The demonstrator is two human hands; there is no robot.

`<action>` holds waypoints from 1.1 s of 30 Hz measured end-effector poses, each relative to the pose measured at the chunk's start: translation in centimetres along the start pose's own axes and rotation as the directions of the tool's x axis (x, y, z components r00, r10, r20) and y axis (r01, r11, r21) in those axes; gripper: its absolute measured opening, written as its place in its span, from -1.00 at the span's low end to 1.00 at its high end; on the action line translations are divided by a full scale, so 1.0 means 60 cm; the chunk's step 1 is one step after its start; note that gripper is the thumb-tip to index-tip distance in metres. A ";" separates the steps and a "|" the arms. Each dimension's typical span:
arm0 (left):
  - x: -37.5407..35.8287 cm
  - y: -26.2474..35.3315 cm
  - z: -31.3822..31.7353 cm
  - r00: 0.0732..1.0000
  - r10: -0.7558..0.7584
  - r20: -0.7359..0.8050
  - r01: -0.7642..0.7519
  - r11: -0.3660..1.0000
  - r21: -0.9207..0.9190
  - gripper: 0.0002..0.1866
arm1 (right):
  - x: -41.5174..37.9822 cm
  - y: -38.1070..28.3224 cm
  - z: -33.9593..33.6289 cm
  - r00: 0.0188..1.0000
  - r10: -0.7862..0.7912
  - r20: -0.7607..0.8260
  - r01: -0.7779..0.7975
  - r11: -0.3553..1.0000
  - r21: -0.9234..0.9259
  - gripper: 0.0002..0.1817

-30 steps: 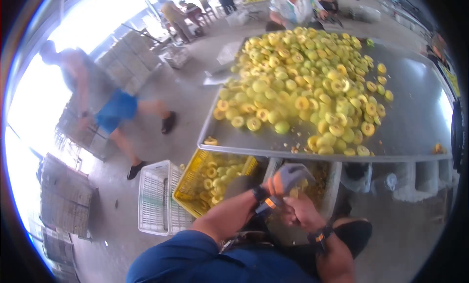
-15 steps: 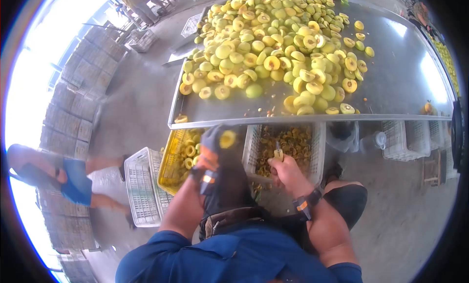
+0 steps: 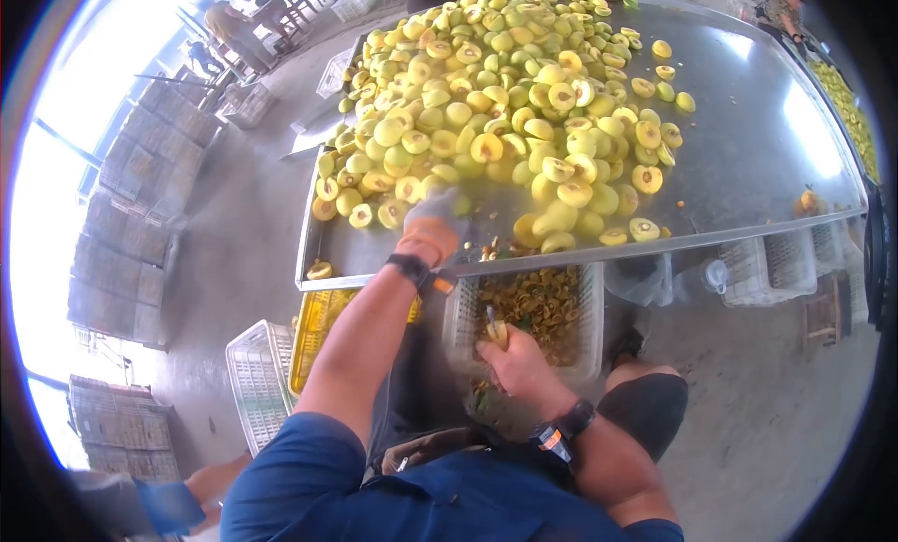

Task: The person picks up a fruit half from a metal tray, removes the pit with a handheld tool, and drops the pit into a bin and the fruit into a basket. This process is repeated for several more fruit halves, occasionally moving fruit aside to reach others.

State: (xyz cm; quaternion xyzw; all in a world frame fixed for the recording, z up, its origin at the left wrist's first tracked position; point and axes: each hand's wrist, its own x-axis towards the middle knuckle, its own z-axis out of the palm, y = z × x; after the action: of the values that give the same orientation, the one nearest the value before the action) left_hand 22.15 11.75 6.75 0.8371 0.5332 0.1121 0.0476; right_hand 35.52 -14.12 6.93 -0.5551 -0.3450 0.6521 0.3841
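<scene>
The left hand (image 3: 435, 222), in a glove, is reaching over the near edge of the metal counter (image 3: 748, 149), its fingers at the near side of a large pile of halved fruit (image 3: 486, 148). The fingers are blurring, so whether this grip is open or closing on a piece cannot be told. The right hand (image 3: 520, 362) is closing its grip around a small tool (image 3: 496, 331) with a yellowish handle, its metal tip pointing up, and is holding it over the near part of a white crate (image 3: 595, 327). Brown and yellow scraps (image 3: 543, 308) are filling that crate, which is standing just below the counter's near edge. The green-yellow fruit is covering the left and middle of the counter, many halves showing their cut faces. One half (image 3: 319, 270) is lying apart at the near left corner, and an orange-yellow piece (image 3: 807, 202) is sitting near the right edge. Small bits (image 3: 491, 250) are lying just right of the left hand. A yellow crate (image 3: 304, 341) is standing left of the scraps, partly behind the left forearm, with a white basket (image 3: 253, 383) beside it. Stacked crates (image 3: 150, 168) are rising at the left, a person's arm (image 3: 213, 481) is showing at the near left, and another person (image 3: 784, 14) is working at the far right.
</scene>
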 end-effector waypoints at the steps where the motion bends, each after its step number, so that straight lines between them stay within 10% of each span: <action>1: 0.015 0.013 0.006 0.997 -0.019 0.069 0.013 0.997 0.081 -0.43 | 0.005 0.007 -0.001 0.999 -0.045 -0.021 0.045 0.999 -0.005 -0.68; 5: 0.024 -0.001 0.004 0.996 0.087 0.035 -0.087 0.996 -0.013 -0.59 | -0.003 0.000 -0.009 0.998 -0.049 -0.040 0.051 0.998 0.048 -0.64; 6: 0.017 -0.019 0.006 0.992 -0.036 0.122 0.076 0.937 -0.341 -0.60 | -0.006 -0.014 -0.014 1.000 -0.012 -0.021 0.013 0.997 0.077 -0.63; 8: -0.015 -0.018 -0.039 0.908 -0.165 0.386 0.416 0.467 -0.780 -0.62 | 0.006 -0.011 -0.020 0.980 -0.183 -0.077 0.184 0.983 0.001 -0.63; 9: -0.038 -0.055 -0.026 0.947 0.043 0.319 0.293 0.296 -0.909 -0.67 | 0.009 -0.009 -0.021 0.960 -0.264 -0.094 0.261 0.964 -0.042 -0.63; 13: -0.126 -0.055 0.009 0.968 0.251 0.024 -0.160 0.685 -0.711 -0.67 | 0.012 -0.042 -0.030 0.916 -0.381 -0.124 0.365 0.922 -0.132 -0.63; 19: -0.199 0.096 -0.085 0.953 0.272 0.135 -0.099 0.699 -0.709 -0.56 | -0.001 -0.051 -0.032 0.909 -0.385 -0.158 0.336 0.903 -0.267 -0.66; 23: -0.226 0.065 -0.003 0.960 0.273 -0.067 -0.244 0.690 -0.682 -0.56 | 0.001 -0.022 -0.022 0.897 -0.427 -0.117 0.379 0.877 -0.294 -0.65; 30: -0.248 0.063 -0.012 0.975 0.148 0.166 0.041 0.612 -0.790 -0.55 | 0.005 0.005 -0.023 0.907 -0.421 0.017 0.414 0.884 -0.216 -0.66; 33: -0.243 0.037 0.009 0.961 0.266 0.077 -0.144 0.717 -0.682 -0.58 | -0.005 -0.003 -0.016 0.928 -0.370 -0.050 0.327 0.869 -0.371 -0.68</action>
State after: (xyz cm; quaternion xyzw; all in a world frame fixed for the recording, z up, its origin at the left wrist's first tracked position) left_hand 18.30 -2.34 4.65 0.8240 0.3546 0.2291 0.3780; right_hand 36.52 -14.26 7.08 -0.5817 -0.5284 0.4642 0.4085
